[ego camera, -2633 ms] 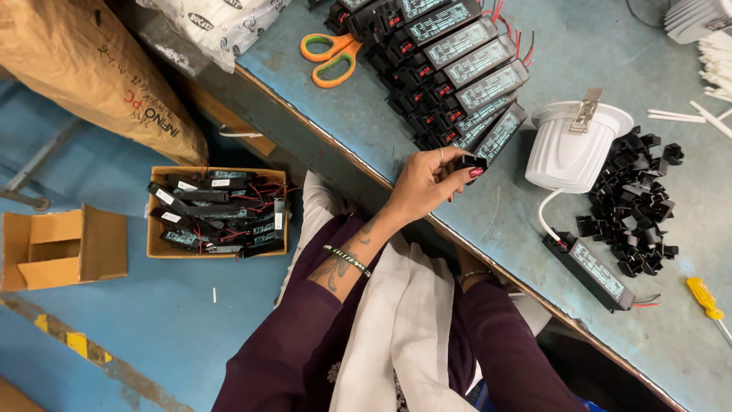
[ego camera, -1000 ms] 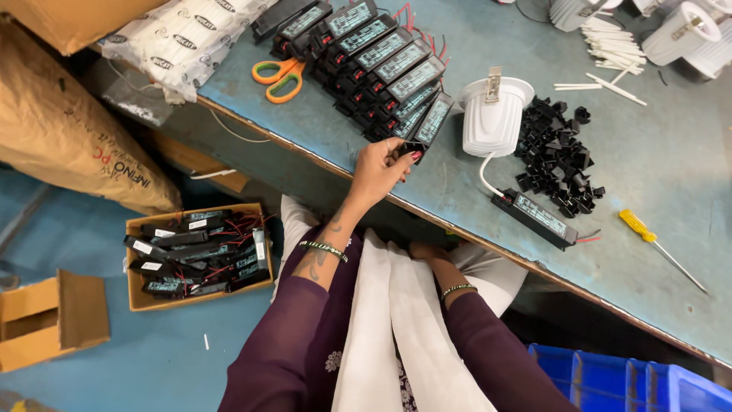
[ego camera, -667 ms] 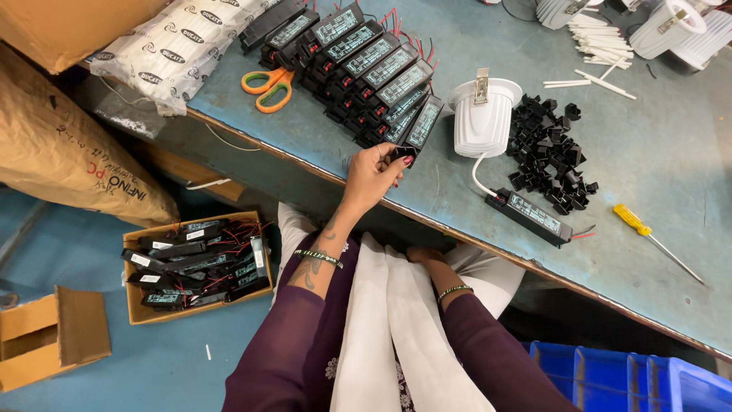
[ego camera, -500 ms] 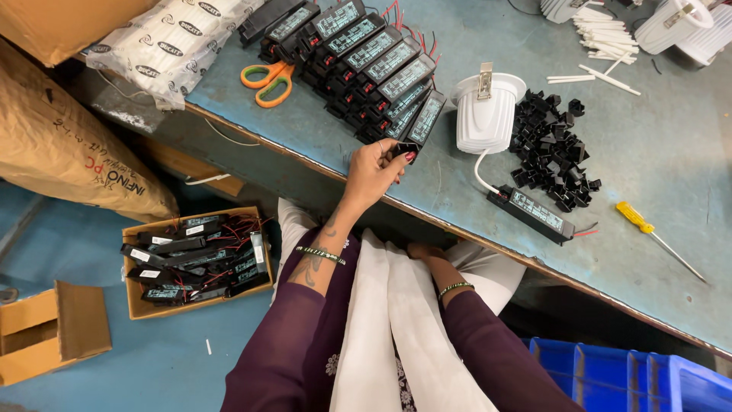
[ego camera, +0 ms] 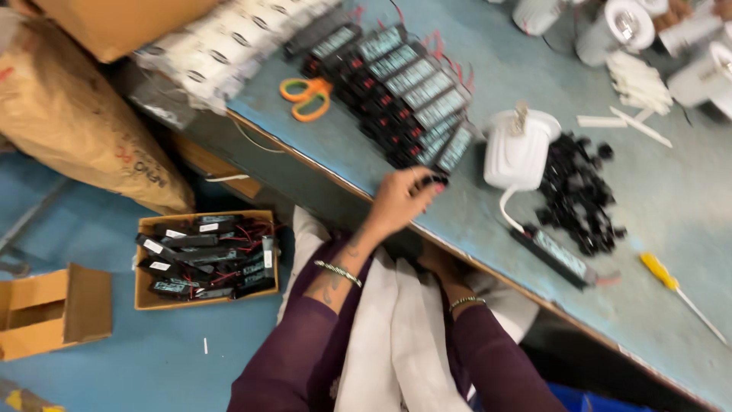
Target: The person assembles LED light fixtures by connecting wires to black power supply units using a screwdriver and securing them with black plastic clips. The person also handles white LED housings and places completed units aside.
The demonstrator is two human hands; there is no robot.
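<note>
Head view, left hand (ego camera: 400,200): reached out over the tabletop (ego camera: 686,206) edge, fingers pinched together on a small black part (ego camera: 435,183).
Head view, right hand (ego camera: 435,263): down below the tabletop edge beside the lap, mostly hidden; I cannot tell whether it is closed or loose.
Small black part: sits at the left fingertips, touching the near end of the row of black driver boxes (ego camera: 412,84).
How it handles: looks light, stiff plastic, a bit slick; best taken by its two sides with thumb and forefinger.
Beyond the left hand: the driver boxes lie side by side with red wires at their far ends; orange scissors (ego camera: 306,97) lie to the left of them.
Right of the left hand: a white lamp housing (ego camera: 518,152), a heap of black clips (ego camera: 583,194), one wired driver (ego camera: 555,255), a yellow screwdriver (ego camera: 675,286).
Below the left arm: a cardboard box (ego camera: 206,255) of more drivers on the blue floor.
</note>
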